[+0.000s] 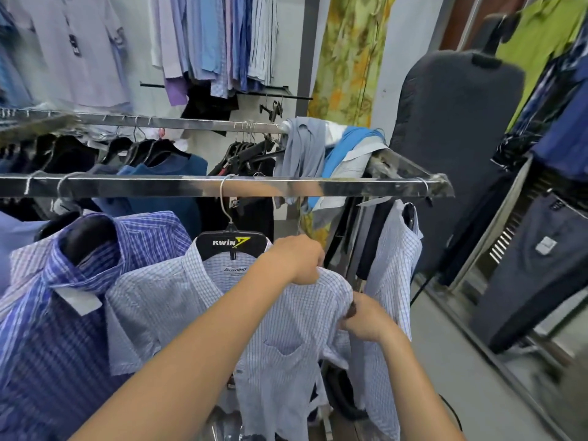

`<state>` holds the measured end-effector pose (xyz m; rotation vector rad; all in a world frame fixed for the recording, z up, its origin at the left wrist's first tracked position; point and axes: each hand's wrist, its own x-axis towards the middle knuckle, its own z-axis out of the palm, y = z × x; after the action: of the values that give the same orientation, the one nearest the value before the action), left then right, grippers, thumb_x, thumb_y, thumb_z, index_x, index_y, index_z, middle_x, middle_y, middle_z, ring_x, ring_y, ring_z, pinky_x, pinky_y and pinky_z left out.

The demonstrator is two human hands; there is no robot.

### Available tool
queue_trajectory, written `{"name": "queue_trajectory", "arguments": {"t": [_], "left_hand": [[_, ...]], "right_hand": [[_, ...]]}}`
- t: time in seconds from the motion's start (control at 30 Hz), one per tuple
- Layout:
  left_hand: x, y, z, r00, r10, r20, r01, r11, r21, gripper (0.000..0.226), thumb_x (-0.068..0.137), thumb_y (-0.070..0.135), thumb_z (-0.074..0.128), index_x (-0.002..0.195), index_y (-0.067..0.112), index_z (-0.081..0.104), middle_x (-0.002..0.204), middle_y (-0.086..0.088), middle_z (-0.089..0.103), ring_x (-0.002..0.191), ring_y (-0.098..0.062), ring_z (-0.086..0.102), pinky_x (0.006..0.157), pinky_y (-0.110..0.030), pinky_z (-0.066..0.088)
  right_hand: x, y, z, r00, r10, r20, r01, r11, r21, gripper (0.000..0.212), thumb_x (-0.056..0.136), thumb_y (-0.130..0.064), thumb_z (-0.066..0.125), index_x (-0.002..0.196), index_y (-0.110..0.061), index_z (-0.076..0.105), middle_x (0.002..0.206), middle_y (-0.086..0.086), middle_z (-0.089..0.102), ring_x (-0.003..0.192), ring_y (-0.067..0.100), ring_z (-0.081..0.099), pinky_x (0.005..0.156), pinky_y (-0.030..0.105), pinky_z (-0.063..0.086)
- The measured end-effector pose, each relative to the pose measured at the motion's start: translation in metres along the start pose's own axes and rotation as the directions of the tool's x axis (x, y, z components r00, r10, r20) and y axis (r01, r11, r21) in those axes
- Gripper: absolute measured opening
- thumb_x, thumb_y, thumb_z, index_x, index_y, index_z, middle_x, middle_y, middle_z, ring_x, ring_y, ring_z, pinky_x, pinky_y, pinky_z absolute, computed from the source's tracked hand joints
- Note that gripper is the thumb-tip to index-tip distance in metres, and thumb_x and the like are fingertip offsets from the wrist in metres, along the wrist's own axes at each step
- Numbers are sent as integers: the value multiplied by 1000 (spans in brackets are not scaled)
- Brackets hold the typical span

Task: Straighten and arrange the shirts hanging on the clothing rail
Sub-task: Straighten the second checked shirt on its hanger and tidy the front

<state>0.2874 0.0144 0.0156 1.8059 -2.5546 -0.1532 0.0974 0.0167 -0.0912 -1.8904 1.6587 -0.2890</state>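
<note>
A light blue checked shirt (178,297) hangs on a black hanger (231,245) from the shiny clothing rail (159,185). My left hand (297,261) grips the shirt's right shoulder, fingers curled over the fabric. Lower and to the right, my right hand (361,318) pinches the cloth of the same shirt at the sleeve seam. A darker blue plaid shirt (63,313) hangs to the left on the same rail. Another pale checked shirt (394,265) hangs at the rail's right end.
A second rail (191,123) behind carries dark garments on black hangers. Grey and blue cloths (321,154) are draped over the rack's far corner. A dark padded board (445,160) stands at right, more clothes hang on the wall, and grey floor (461,377) lies at right.
</note>
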Motion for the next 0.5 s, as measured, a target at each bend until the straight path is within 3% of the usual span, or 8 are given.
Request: {"name": "queue_trajectory", "arguments": {"t": [0.03,0.1,0.2,0.27,0.37,0.5], "left_hand": [[-1,0,1,1000,5,-5,-5,1000,-10,12,94,22,58,84,28,54,93,-1,58,88,-26,58,69,-35,42],[-5,1,4,999,7,-48,-7,1000,-11,9,93,21,59,86,27,56,97,0,60,91,-26,58,72,-36,43],[-9,9,19,965,57,-255,-53,998,21,16,86,16,65,98,25,59,104,4,55,99,-20,50,81,-37,41],[-16,20,31,915,147,-376,-155,988,7,22,81,12,66,94,26,56,98,9,51,94,-16,46,80,-33,41],[-31,38,50,915,277,-292,-316,944,-96,17,72,10,64,81,23,58,85,11,56,82,-13,53,70,-34,49],[-43,50,82,944,316,-96,-326,938,-118,22,66,14,66,86,24,71,82,7,67,79,-17,61,68,-35,55]], "right_hand": [[-2,3,1,1000,-2,13,2,1000,-17,13,86,-18,72,96,-22,64,87,-5,67,85,15,65,63,23,47],[-9,5,1,999,-14,36,15,999,-40,24,92,-28,69,73,-26,55,70,-10,57,66,5,55,53,17,36],[-17,9,-2,995,-38,90,45,996,-75,27,96,-35,64,73,-31,51,71,-14,54,66,2,51,54,17,33],[-23,9,-5,993,-42,114,53,995,-90,21,97,-36,63,79,-31,54,76,-14,57,72,5,56,58,18,36],[-33,7,-12,991,-60,117,76,988,-137,29,98,-34,63,74,-26,48,67,-11,48,59,3,44,52,19,31],[-41,9,-15,994,-77,82,84,992,-94,29,95,-30,64,74,-13,55,59,-4,51,53,10,44,54,30,37]]}}
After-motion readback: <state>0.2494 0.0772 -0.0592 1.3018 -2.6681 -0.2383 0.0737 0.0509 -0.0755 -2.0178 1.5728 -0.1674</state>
